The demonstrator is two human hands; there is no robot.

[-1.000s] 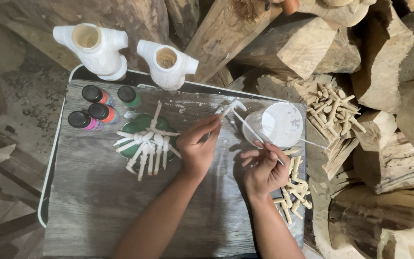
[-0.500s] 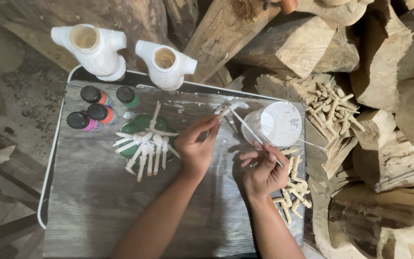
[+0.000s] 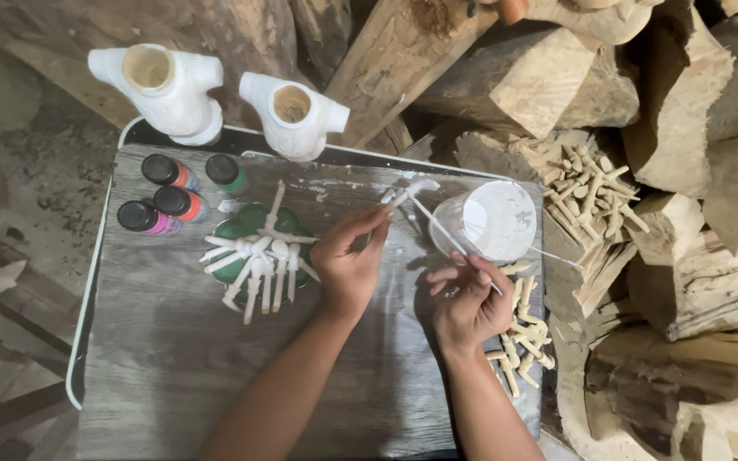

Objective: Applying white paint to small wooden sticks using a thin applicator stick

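Over the worktop (image 3: 172, 376), left hand (image 3: 348, 265) pinches a white peg (image 3: 399, 199) angled up-right; right hand (image 3: 470, 303) pinches a thin brush (image 3: 446, 232) angled up-left, its tip touching the peg between both hands.

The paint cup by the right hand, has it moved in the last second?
No. The white paint cup sits at the same spot on the tray's right edge, beside the wood pegs.

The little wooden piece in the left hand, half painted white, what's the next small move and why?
Probably stroke the brush in the right hand along the wooden piece held by the left hand: the brush tip already meets its whitened end, beside the paint cup.
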